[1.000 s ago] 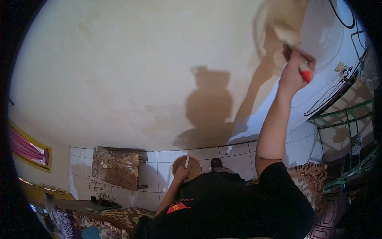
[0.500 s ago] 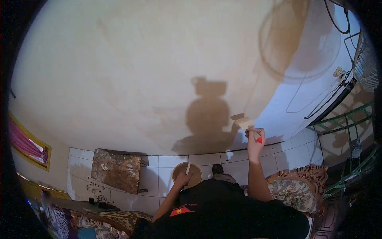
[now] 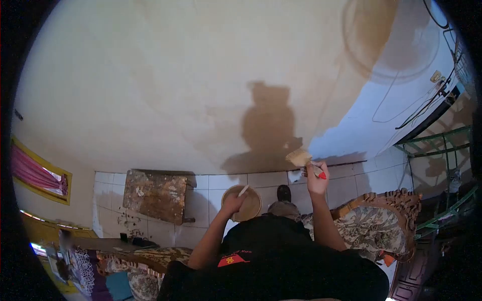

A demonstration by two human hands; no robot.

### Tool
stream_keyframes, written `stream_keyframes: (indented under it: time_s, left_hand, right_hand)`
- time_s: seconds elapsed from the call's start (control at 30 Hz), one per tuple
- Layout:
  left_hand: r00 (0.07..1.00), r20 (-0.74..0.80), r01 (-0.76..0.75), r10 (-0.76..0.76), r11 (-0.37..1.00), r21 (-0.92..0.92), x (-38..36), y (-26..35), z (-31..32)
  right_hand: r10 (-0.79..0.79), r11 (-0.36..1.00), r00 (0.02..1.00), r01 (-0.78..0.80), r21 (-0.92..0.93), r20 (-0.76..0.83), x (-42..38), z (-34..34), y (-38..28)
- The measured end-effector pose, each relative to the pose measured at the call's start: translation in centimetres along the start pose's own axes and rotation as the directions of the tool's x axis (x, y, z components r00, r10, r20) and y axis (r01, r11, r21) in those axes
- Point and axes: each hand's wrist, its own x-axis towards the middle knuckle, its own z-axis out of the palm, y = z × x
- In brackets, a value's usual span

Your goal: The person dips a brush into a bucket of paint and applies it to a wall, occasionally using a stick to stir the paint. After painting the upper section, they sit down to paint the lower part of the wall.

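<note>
A wide paintbrush (image 3: pixel 299 158) with a red-tipped handle is in my right hand (image 3: pixel 317 178), whose fingers are wrapped round the handle. Its bristles are at the lower part of the wall (image 3: pixel 191 90), close to the edge between the beige coat and the pale blue area (image 3: pixel 346 128). My left hand (image 3: pixel 233 204) is at a round bucket (image 3: pixel 255 205) of beige paint, closed round a pale stick (image 3: pixel 244 190) at its rim. The bucket's lower side is partly hidden by my arm and shirt.
A paint-stained wooden table (image 3: pixel 155 196) stands left of the bucket on the tiled floor. A carved floral chair (image 3: pixel 374 228) is at the right, beside a green metal rack (image 3: pixel 442 145). Cables hang on the right wall.
The brush in my right hand has moved slightly left and down the wall, nearer its bottom edge. The view has shifted, so the bucket, wooden table and chair appear higher and further right.
</note>
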Motion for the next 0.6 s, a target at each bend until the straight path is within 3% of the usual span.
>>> stream_keyframes:
  time_s: [0.07,0.1,0.13,0.2,0.23,0.27,0.3,0.37,0.4,0.5,0.6]
  left_hand:
    - [1.000,0.024,-0.013,0.013,1.000,0.010,-0.5,3.0,-1.5]
    - [0.990,0.082,0.109,-0.112,0.993,0.048,-1.1,5.4,-2.2]
    - [0.962,0.133,0.229,-0.239,0.969,0.090,-1.2,7.0,-2.6]
    - [0.992,0.094,0.082,-0.088,0.994,0.071,-0.9,7.7,-2.9]
    - [0.993,0.091,0.069,-0.075,0.995,0.067,-1.1,8.8,-3.2]
    - [0.993,0.088,0.068,-0.073,0.996,0.059,-1.3,9.5,-3.7]
    - [0.996,0.083,-0.045,0.040,0.997,0.058,-0.1,8.2,-3.5]
    - [0.993,0.082,-0.095,0.090,0.993,0.069,1.2,7.6,-3.8]
    - [0.996,0.089,-0.037,0.030,0.996,0.079,0.9,9.3,-4.2]
    - [0.991,0.085,0.096,-0.099,0.995,0.036,0.2,12.6,-4.9]
    - [0.986,0.126,0.108,-0.108,0.994,0.004,1.2,12.9,-4.7]
  right_hand:
    - [0.109,0.982,0.994,-0.105,0.159,-0.012,-1.0,0.9,-1.2]
    - [0.232,0.936,0.973,-0.228,0.268,0.018,-1.6,1.5,-4.6]
    - [0.244,0.934,0.970,-0.241,0.266,0.020,-1.5,1.4,-3.7]
    - [0.113,0.990,0.993,-0.116,0.076,0.043,-1.5,1.1,-0.9]
    - [0.107,0.988,0.992,-0.113,0.108,0.059,-1.8,1.4,-3.7]
    - [0.144,0.947,0.986,-0.161,0.279,0.080,-1.4,1.2,-1.3]
    - [0.155,0.961,0.982,-0.175,0.214,0.110,-1.5,1.2,-1.8]
    - [0.175,0.976,0.973,-0.192,0.107,0.147,-1.9,1.7,-4.9]
    - [0.231,0.929,0.957,-0.270,0.252,0.176,-2.1,1.9,-5.5]
    - [0.312,0.890,0.909,-0.381,0.250,0.274,-2.3,2.0,-5.4]
    - [0.339,0.883,0.885,-0.417,0.217,0.320,-2.6,2.3,-4.5]
